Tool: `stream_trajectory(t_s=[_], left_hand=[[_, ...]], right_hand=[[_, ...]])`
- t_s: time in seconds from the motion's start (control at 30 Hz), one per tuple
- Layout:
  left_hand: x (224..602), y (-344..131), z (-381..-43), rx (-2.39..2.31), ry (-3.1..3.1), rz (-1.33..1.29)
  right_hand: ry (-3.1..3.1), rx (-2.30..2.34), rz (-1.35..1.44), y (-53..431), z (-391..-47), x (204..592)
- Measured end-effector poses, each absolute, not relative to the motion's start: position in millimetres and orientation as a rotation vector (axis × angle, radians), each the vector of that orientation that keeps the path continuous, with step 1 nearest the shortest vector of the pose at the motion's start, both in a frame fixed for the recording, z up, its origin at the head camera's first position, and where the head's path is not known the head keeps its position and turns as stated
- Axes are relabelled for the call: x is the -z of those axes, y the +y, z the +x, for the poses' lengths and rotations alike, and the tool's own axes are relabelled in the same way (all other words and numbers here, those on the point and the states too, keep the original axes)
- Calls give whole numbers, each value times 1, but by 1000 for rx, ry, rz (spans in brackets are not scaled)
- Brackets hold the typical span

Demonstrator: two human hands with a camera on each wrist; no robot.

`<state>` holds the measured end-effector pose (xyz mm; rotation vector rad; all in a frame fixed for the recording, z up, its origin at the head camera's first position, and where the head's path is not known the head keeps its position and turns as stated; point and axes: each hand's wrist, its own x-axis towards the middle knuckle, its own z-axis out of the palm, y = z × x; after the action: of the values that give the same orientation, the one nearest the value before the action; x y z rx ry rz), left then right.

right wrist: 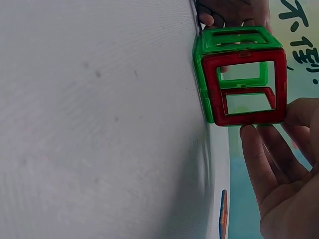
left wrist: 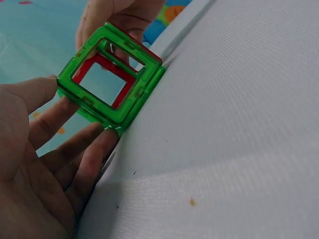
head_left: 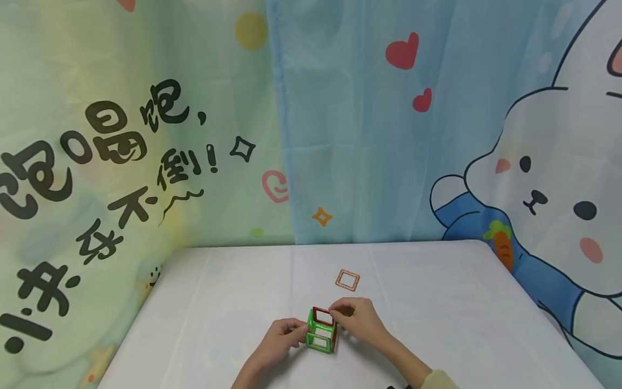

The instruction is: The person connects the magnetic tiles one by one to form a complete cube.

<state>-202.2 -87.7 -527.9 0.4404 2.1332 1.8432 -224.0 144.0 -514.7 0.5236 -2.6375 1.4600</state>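
Observation:
A small box of see-through square magnetic tiles, green and red, stands on the white table in front of me. My left hand holds it from the left, thumb on one edge of a green tile and fingertips along its lower side. From the right, my right hand pinches the edge of a red tile between thumb and fingers. Through the tiles' open centres the inside of the box shows. Just beyond the right hand, a single orange square tile lies flat, apart from the box.
The white-covered table extends to either side of the hands. Behind it hangs a printed curtain with hearts, lettering and a cartoon rabbit. A small dark object peeks in at the bottom edge by the right sleeve.

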Motion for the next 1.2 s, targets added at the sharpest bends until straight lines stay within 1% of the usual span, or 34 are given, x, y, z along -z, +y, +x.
stream_trajectory(t_s=[0.3,0.53,0.67,1.0,1.2], left_hand=[[526,-88,-201,-1834,2139,447],[550,-89,-213,-1799,2167,440],[555,-91,-217,-1786,2163,453],[541,-95,-217,-1687,2113,558],[539,-94,-220,-1665,2109,559]], right_hand=[[-2660,-1521,533,146,-226,517],[-2652,-1579,526,145,-226,517],[-2686,-1589,493,145,-224,517],[-2740,-1555,390,150,-210,505],[-2862,-1621,475,154,-198,505]])
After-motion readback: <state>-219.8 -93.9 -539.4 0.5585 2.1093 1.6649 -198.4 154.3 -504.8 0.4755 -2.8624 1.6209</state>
